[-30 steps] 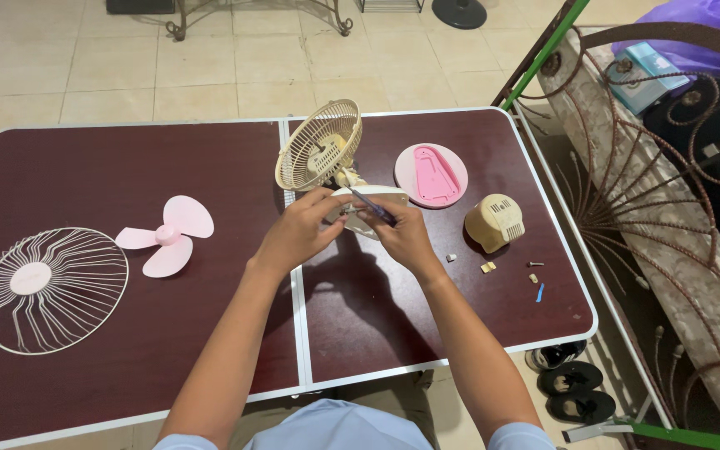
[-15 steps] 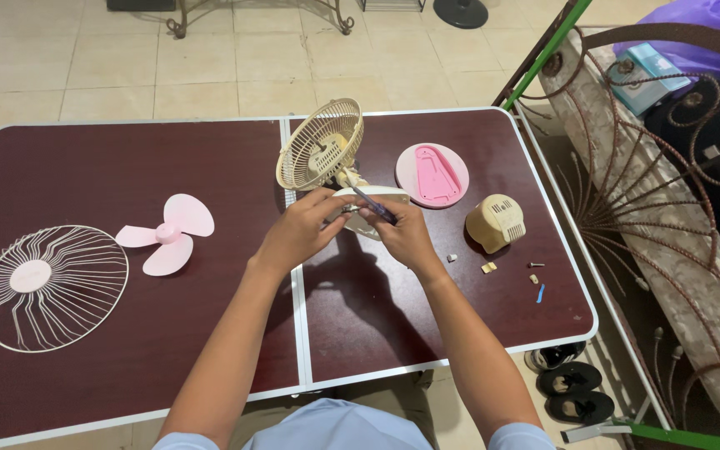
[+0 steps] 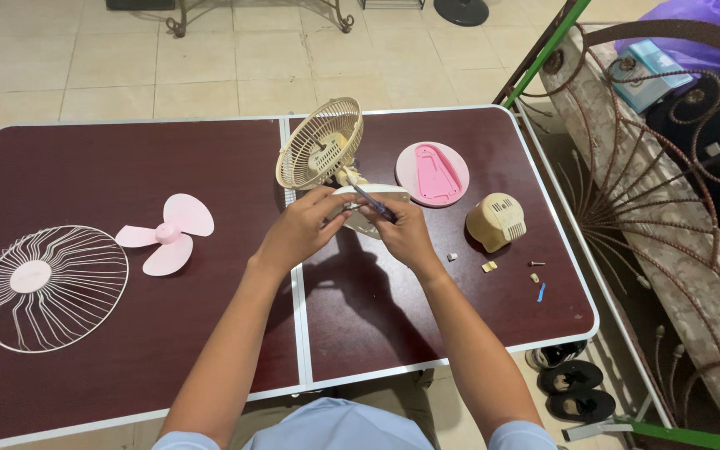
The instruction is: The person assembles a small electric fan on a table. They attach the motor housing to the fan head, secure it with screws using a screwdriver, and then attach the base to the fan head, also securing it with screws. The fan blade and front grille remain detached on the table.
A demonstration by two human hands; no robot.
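Disassembly step in hand: left hand (image 3: 303, 225) clamped on cream fan body (image 3: 374, 208), centre frame above the counter (image 3: 85, 167); right hand (image 3: 403, 232) closed around blue-handled screwdriver (image 3: 372, 202), tip at the body. Next: steady axial pressure, firm bracing. Against earlier frames: same grips, negligible shift

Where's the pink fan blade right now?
Head view: the pink blade lies flat on the table's left half, just right of the wire grille, well left of both hands.
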